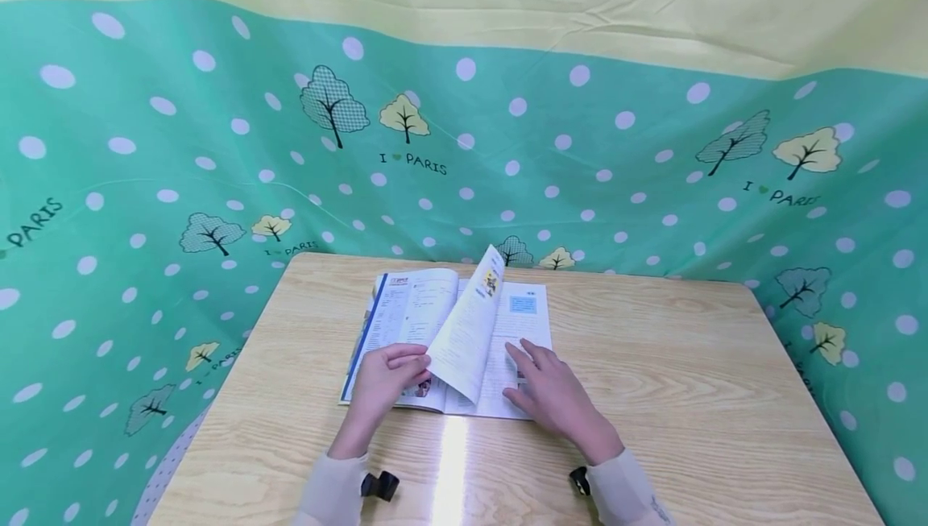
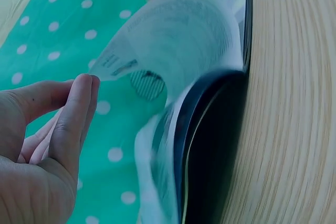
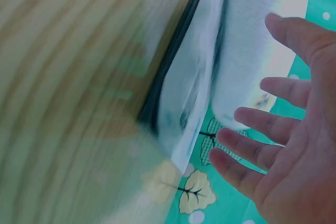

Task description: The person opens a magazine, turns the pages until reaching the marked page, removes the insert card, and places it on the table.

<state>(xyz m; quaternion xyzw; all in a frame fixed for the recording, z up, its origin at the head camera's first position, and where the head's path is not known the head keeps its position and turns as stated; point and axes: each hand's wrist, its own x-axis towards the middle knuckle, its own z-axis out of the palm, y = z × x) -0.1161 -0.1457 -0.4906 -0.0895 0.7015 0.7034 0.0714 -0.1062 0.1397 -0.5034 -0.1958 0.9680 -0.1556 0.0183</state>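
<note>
A book [image 1: 525,365] lies spread on the wooden table, with printed text and small colour pictures on its pages. One page [image 1: 467,333] stands raised and curved near the spine. My left hand [image 1: 387,377] pinches the lower corner of that page between thumb and fingers; the left wrist view shows the page [image 2: 184,35] bowing away from the fingertips. Over the right-hand page, my right hand [image 1: 547,385] is spread with its fingers apart. In the right wrist view the right hand [image 3: 294,124] has nothing between its fingers, close beside the book.
The light wooden table [image 1: 674,365] extends on both sides of the book. Behind and beside it hangs a green curtain [image 1: 464,188] with white dots and tree prints. Dark wrist devices [image 1: 380,486] sit at both sleeves.
</note>
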